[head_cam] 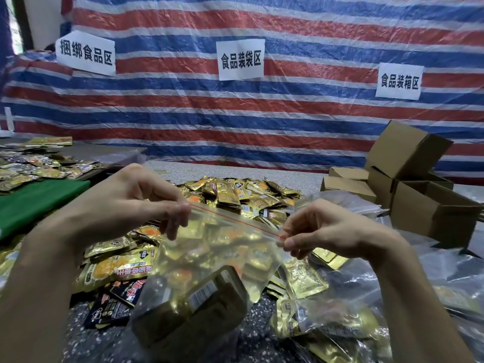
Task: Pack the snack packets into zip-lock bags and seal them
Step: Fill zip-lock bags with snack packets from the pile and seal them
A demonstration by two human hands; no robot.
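A clear zip-lock bag [209, 260] with a red seal line hangs in the air in front of me, filled with several gold snack packets. My left hand [136, 200] pinches the left end of the bag's top strip. At the right end of the strip, my right hand [327, 229] pinches it between thumb and fingertips. The strip runs taut between both hands. Under and behind the bag lies a heap of loose gold snack packets [241, 197], with a few black ones [115, 299] at the lower left.
Cardboard boxes [419, 184] are stacked at the right on the speckled table [262, 174]. Filled clear bags [340, 318] lie at the lower right. A green cloth [36, 203] and more packets [31, 166] are at the left. A striped tarpaulin [262, 113] with paper signs closes the back.
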